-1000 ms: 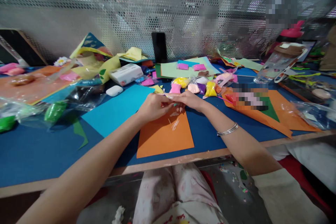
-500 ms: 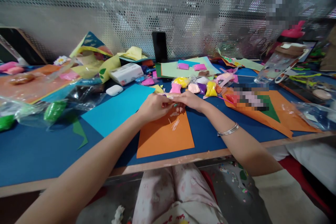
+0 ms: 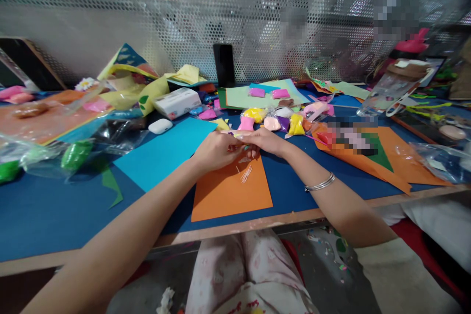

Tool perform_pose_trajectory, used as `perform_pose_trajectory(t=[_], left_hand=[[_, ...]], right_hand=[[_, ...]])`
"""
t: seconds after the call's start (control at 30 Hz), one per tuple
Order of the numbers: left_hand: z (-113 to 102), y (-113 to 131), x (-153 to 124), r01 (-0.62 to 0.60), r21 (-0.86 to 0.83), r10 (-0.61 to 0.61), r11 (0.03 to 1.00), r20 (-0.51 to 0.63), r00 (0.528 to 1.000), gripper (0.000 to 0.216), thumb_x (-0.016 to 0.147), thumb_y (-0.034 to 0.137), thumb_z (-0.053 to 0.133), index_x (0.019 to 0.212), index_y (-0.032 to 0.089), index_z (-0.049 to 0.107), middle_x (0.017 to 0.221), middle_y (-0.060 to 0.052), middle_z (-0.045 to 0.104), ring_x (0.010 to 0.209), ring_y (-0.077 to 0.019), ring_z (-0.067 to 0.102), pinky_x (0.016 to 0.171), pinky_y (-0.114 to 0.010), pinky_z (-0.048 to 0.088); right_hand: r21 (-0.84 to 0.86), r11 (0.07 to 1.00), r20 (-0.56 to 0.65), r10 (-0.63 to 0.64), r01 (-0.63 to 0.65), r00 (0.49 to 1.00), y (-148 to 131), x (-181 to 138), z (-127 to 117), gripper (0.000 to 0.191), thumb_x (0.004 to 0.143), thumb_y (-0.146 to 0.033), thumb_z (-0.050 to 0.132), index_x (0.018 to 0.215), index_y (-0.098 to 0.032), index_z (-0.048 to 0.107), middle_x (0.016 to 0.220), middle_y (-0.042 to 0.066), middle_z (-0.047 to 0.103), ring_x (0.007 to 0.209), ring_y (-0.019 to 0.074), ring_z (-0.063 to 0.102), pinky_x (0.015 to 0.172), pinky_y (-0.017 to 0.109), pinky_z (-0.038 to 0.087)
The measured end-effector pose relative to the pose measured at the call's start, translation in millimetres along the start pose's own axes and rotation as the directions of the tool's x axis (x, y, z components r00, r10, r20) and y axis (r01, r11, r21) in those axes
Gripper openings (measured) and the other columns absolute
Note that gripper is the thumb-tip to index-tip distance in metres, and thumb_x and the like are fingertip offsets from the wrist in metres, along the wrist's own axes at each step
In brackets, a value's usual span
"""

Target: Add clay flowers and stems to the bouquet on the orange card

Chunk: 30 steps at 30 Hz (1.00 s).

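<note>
My left hand (image 3: 215, 148) and my right hand (image 3: 265, 140) meet fingertip to fingertip above the far end of an orange paper sheet (image 3: 230, 189). Both hands are closed in a pinch on something small between them that I cannot make out. A few thin pale strands (image 3: 245, 173) lie on the orange sheet just below the fingers. A silver bangle (image 3: 319, 183) circles my right wrist. Small bags of coloured clay (image 3: 274, 121) lie just beyond the hands.
A light blue sheet (image 3: 164, 154) lies left of the orange one on the dark blue table (image 3: 47, 211). White earbud case (image 3: 160, 126), white box (image 3: 177, 102), upright black phone (image 3: 223, 65), green clay bags (image 3: 75, 155) and orange and green paper (image 3: 379, 154) surround the hands. A perforated screen stands behind.
</note>
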<state>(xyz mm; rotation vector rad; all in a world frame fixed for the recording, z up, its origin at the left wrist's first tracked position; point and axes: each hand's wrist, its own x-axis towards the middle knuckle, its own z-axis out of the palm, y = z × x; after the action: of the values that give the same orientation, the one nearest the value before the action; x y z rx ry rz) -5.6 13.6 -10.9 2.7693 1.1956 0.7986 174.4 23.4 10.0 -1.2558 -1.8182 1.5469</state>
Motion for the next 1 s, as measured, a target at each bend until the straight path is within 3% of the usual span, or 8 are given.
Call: perform_pose_trajectory(t=[0.2,0.47,0.73,1.0], left_hand=[[0.1,0.8,0.0,0.003,0.022,-0.003,1.000,0.026,1.000,0.029,0.086,0.027,0.054,0.070,0.015,0.075,0.060,-0.006,0.069,0.051,-0.0111,0.052,0.052,-0.024,0.031],[-1.5,1.4,0.8,-0.002,0.028,0.001,1.000,0.039,0.999,0.026,0.086,0.027,0.057,0.070,0.016,0.074,0.058,-0.004,0.066,0.051,-0.0099,0.051,0.052,-0.023,0.031],[-2.4,2.1,0.2,-0.010,0.046,0.008,0.999,0.054,0.998,0.025,0.085,0.026,0.056,0.068,0.016,0.072,0.062,-0.004,0.070,0.053,-0.0108,0.054,0.053,-0.023,0.033],[-4.4,4.0,1.2,-0.029,0.090,0.021,0.995,0.078,0.997,0.025,0.083,0.022,0.055,0.064,0.016,0.071,0.060,-0.005,0.069,0.055,-0.0124,0.057,0.056,-0.025,0.035]], right_hand=[[-0.013,1.000,-0.014,0.000,-0.001,1.000,-1.0,-0.2,1.6,0.034,0.097,-0.023,0.055,0.067,-0.011,0.066,0.044,0.000,0.058,0.044,0.0091,0.057,0.046,0.018,0.044],[-0.041,0.999,-0.017,0.010,-0.010,1.000,-1.7,-0.9,2.0,0.029,0.098,-0.023,0.053,0.079,-0.009,0.071,0.046,0.000,0.059,0.047,0.0101,0.058,0.049,0.019,0.045],[-0.093,0.995,-0.017,-0.019,0.018,1.000,1.1,-0.1,1.7,0.033,0.098,-0.028,0.054,0.073,-0.011,0.068,0.048,0.000,0.059,0.046,0.0098,0.058,0.049,0.019,0.046],[-0.140,0.989,-0.023,-0.058,0.054,0.998,5.1,1.1,0.9,0.029,0.097,-0.031,0.054,0.081,-0.013,0.070,0.052,0.000,0.061,0.050,0.0111,0.060,0.051,0.020,0.048]])
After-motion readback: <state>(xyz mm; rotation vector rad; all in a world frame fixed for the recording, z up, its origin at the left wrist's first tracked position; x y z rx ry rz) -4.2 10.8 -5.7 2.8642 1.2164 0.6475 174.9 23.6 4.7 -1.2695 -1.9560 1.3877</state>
